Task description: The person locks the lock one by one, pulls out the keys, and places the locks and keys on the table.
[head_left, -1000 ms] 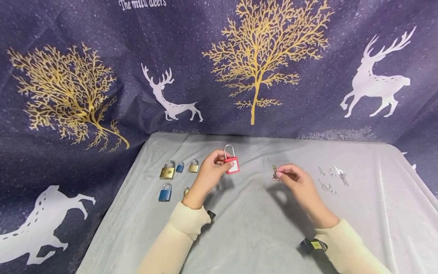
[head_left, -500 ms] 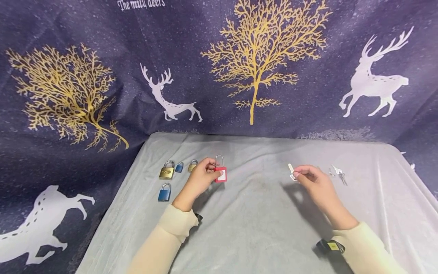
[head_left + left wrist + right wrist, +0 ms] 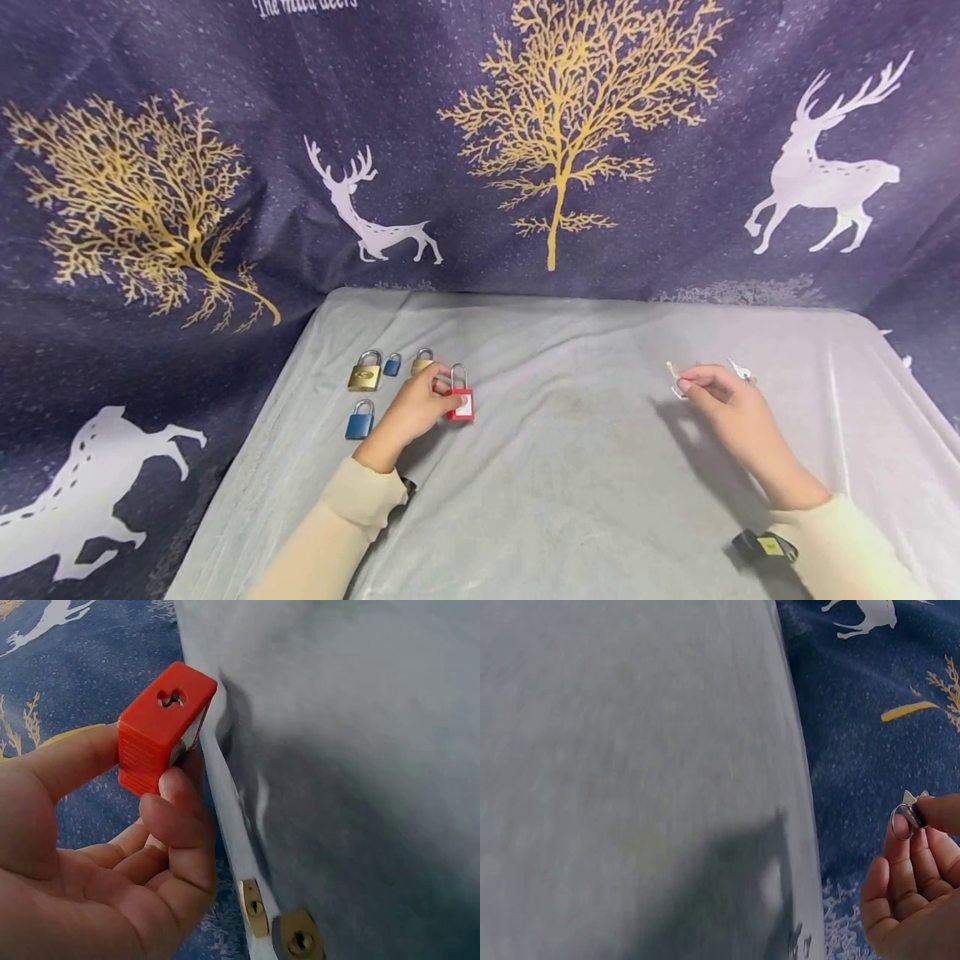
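Note:
Between thumb and fingers, my left hand (image 3: 411,410) holds a red padlock (image 3: 467,410) with a white label, its shackle pointing up. In the left wrist view the keyhole in the bottom of the red padlock (image 3: 148,712) faces the camera. Off to the right, my right hand (image 3: 738,417) pinches a small key (image 3: 671,367) above the grey cloth. A thin ring (image 3: 893,823) hangs at those fingertips in the right wrist view. The left hand partly covers a brass padlock (image 3: 422,365) behind it.
Left of the left hand lie a large brass padlock (image 3: 363,378), a small blue padlock (image 3: 392,366) and a larger blue padlock (image 3: 359,424). More keys (image 3: 740,369) lie behind the right hand, partly hidden. A dark printed curtain (image 3: 480,208) hangs along the grey-covered table's (image 3: 570,467) back.
My left hand has carried the red padlock left and nearer to me. The right hand has moved right with the key, and now covers several of the keys lying there.

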Available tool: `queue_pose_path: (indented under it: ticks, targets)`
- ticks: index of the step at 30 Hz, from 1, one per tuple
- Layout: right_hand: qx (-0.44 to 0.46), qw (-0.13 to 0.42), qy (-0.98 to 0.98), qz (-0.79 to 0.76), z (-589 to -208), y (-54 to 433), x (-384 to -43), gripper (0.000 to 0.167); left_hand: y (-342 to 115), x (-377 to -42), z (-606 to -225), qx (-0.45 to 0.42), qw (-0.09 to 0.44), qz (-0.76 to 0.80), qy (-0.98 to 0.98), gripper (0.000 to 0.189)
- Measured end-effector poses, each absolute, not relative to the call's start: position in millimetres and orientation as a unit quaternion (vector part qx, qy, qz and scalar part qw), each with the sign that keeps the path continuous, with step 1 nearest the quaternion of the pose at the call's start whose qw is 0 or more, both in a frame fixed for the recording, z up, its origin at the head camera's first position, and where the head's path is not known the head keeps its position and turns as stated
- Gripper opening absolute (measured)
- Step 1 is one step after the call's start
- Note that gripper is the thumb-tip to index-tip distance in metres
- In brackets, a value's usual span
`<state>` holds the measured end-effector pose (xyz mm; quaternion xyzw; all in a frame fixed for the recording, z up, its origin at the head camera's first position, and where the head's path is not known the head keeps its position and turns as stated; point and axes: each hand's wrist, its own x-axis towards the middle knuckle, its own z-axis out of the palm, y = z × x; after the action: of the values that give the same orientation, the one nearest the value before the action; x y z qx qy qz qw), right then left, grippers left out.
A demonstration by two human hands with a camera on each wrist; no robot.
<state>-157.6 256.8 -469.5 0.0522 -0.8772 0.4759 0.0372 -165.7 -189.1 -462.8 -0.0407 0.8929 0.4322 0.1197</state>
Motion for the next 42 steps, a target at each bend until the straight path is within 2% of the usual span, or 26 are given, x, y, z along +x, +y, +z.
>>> queue_pose_path:
  ticks: [8, 16, 24, 42]
  targets:
    - [0.028, 0.041, -0.889, 0.456, -472.5, 284.1, -153.9, 0.029, -196.1, -163.3, -465.5, -0.043, 0.139, 0.421, 0.895, 0.046]
    - [-0.001, 0.027, -0.902, 0.430, -476.8, 309.8, -154.5, 0.036, -203.2, -162.0, -465.5, -0.038, 0.137, 0.394, 0.908, 0.047]
    - [-0.010, 0.011, -0.912, 0.409, -482.2, 332.7, -154.5, 0.035, -205.8, -159.8, -464.6, -0.037, 0.141, 0.381, 0.913, 0.049]
    - [-0.013, -0.023, -0.957, 0.288, -487.3, 353.1, -148.2, 0.030, -208.3, -157.0, -469.7, -0.026, 0.108, 0.355, 0.928, 0.041]
